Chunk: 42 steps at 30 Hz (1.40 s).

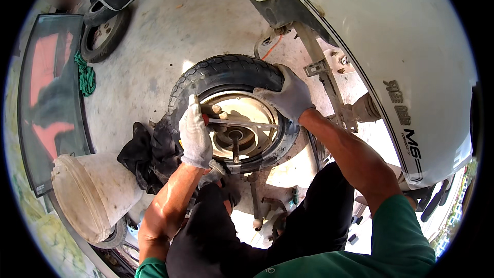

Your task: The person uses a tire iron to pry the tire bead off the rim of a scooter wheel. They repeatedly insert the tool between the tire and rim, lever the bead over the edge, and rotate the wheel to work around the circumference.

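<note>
Green shirt (329,265) nearest; left grip (195,131) clenches red-handled tool (247,123), pointing lengthwise rightward across wheel (231,102); right grip (292,94) clasps tyre (221,74).

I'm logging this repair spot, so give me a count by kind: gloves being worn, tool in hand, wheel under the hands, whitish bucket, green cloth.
Gloves: 2
Red-handled tool: 1
Wheel: 1
Whitish bucket: 1
Green cloth: 1
Total: 6
</note>
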Available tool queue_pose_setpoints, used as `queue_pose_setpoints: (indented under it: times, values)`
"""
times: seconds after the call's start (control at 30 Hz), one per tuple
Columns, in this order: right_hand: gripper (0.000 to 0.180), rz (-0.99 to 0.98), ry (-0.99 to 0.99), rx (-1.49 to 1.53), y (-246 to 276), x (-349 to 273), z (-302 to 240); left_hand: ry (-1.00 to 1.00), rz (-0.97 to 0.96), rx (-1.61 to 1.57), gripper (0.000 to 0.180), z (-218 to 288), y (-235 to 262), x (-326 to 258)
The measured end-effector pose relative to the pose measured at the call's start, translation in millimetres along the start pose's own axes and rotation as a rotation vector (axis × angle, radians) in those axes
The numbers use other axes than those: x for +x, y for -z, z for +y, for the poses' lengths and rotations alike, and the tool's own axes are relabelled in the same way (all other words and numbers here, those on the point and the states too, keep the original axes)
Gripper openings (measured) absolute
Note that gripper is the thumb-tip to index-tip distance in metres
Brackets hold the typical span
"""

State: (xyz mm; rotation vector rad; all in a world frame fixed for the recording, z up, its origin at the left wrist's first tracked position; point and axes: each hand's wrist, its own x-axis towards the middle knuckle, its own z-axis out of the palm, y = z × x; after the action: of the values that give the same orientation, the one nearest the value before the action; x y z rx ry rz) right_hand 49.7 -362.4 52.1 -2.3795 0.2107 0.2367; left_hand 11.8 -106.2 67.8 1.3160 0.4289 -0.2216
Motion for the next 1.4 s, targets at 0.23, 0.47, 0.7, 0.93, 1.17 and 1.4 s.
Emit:
queue_pose_setpoints:
  times: [0.23,0.47,0.7,0.93,1.17,1.4]
  values:
    - [0.104,-0.008,0.018,0.003,6,-5,0,-0.189,-0.345,0.234,0.053,30,-10,-50]
    - [0.100,-0.002,0.014,0.012,9,-8,-2,-0.298,-0.632,0.232,0.050,8,20,-60]
    - [0.097,0.014,0.050,0.032,5,-5,8,-0.298,-0.740,0.312,0.041,-19,50,-76]
    - [0.095,0.039,0.059,0.018,3,-5,6,-0.856,-0.942,0.643,0.028,-18,35,-74]
    - [0.091,0.042,0.069,0.033,7,-4,7,-1.065,-1.063,0.459,0.026,-3,-21,-71]
    - [0.092,0.052,0.093,0.014,3,-3,11,-1.155,-1.065,0.331,0.028,-5,-70,-73]
